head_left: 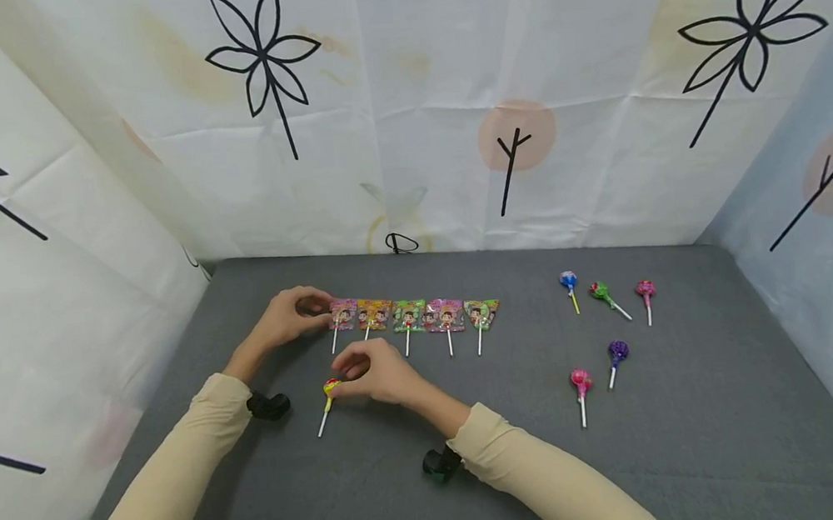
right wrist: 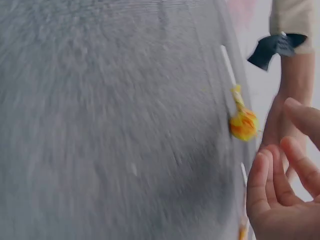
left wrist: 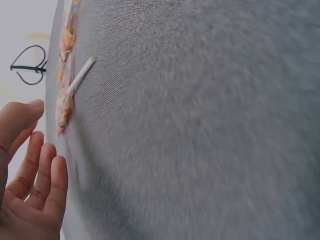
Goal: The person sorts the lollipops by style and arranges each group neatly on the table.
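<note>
On the desk (head_left: 738, 396), five bagged lollipops (head_left: 408, 315) are laid abreast, seemingly to keep the row straight, while the left hand (head_left: 288, 317) is held at its left end and the right hand (head_left: 385, 372) just beside a yellow lollipop (right wrist: 244, 124) lying in front, both grips spread.
</note>
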### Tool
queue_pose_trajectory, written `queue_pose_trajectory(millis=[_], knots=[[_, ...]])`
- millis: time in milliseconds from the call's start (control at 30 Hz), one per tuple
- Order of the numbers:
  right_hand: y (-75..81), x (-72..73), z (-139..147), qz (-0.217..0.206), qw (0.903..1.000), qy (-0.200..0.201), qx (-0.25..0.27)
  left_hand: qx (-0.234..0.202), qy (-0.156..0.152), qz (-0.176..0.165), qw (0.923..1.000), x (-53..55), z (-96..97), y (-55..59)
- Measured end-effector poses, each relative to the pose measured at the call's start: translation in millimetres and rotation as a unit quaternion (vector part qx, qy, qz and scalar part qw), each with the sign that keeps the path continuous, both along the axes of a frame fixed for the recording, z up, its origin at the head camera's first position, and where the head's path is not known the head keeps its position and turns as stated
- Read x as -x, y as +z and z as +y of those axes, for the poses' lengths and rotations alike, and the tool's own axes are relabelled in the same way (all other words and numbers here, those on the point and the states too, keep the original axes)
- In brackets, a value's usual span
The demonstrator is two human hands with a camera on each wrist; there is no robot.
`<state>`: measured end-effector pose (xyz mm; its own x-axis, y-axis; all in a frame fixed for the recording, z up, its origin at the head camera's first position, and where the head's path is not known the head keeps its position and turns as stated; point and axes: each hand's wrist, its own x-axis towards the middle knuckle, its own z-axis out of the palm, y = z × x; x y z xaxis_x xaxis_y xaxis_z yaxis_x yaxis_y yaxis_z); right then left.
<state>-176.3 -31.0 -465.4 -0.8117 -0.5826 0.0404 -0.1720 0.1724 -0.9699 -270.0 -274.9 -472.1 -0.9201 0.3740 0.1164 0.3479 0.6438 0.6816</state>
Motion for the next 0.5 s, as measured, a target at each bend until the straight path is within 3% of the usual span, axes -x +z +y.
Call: queue_pose_trajectory(millis=[233,500], knots=[[12.6,4.7,35,0.002,0.999,0.033,0.03,0.002,-0.036,-0.026,0.999,-18.0,-10.1,9.6],[22.0,6.6,80,0.018,0.9993,0.021,0.027,0.0,-0.084,-0.069,0.9941,-46.7,-11.2,17.4]])
